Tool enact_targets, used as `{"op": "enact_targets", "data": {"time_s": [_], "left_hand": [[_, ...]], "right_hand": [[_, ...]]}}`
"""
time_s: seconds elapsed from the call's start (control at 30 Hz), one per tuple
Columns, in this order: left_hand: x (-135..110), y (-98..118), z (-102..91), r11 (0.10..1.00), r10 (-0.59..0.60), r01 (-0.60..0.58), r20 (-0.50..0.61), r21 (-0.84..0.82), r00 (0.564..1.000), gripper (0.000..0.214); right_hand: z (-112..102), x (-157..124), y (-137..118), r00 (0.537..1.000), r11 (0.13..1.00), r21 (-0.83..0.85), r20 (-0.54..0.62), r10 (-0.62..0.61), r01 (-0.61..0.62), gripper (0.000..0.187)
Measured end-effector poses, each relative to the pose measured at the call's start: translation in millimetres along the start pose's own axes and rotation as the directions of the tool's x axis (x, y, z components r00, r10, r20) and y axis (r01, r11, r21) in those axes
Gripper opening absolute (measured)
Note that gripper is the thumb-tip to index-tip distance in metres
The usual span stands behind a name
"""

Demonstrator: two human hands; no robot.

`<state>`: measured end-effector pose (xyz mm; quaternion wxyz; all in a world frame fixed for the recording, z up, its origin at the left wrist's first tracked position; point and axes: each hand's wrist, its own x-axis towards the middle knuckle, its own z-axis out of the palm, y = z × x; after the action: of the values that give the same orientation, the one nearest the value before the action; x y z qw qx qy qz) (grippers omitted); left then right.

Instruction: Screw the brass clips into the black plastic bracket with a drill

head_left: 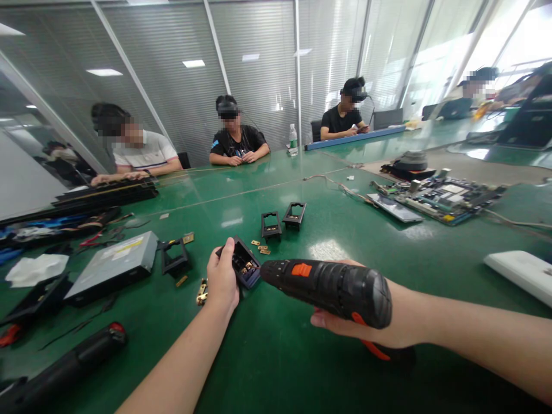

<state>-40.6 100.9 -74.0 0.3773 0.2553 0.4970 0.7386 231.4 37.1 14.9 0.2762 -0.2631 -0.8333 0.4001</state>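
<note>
A black plastic housing (246, 280) with brass pieces inside is gripped by my left hand (223, 274), thumb over its upper edge. My right hand (340, 322) is wrapped round the handle of a black and orange cordless drill (323, 287). The drill's nose points left at the brass pieces; whether its tip touches a screw I cannot make out. Brass parts (202, 292) lie just left of my left wrist. Beyond the housing are several small brass plates (261, 248) and two black frames, one nearer (271, 236) and one farther right (298, 214).
Another black frame (175, 265) and a silver disc drive (116, 267) lie on the left, with a black cylindrical tool (73, 359) nearer. Right are a phone (394, 208), a circuit board (457, 198) and a white case (521, 276). Several people sit across the green table (207, 207).
</note>
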Motion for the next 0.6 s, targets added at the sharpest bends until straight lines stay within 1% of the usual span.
{"op": "enact_targets", "data": {"time_s": [0.07,0.17,0.33,0.47,0.6], "left_hand": [[0.3,0.0,-0.4,1.000,-0.018,0.018,0.010,0.003,1.000,0.046],[-0.2,0.7,-0.8,1.000,-0.027,0.027,0.014,0.000,1.000,0.045],[-0.2,0.8,-2.5,0.999,-0.033,0.033,0.020,-0.003,0.999,0.045],[0.4,-0.4,-3.7,0.999,-0.044,0.044,0.026,0.010,0.999,0.045],[0.3,-0.5,-2.1,1.000,-0.027,0.027,0.009,-0.002,1.000,0.044]], "right_hand": [[-0.8,0.5,-0.4,1.000,1.000,0.017,0.000,0.013,-0.013,0.020],[-1.1,1.5,-2.7,0.998,0.995,0.076,0.033,0.059,-0.061,0.021],[1.1,2.7,-7.9,0.996,0.986,0.151,0.052,0.068,-0.075,0.020],[3.5,2.9,-7.6,0.992,0.982,0.156,0.077,0.095,-0.106,0.027],[4.7,2.2,-4.7,0.994,0.980,0.169,0.050,0.093,-0.100,0.030]]}}
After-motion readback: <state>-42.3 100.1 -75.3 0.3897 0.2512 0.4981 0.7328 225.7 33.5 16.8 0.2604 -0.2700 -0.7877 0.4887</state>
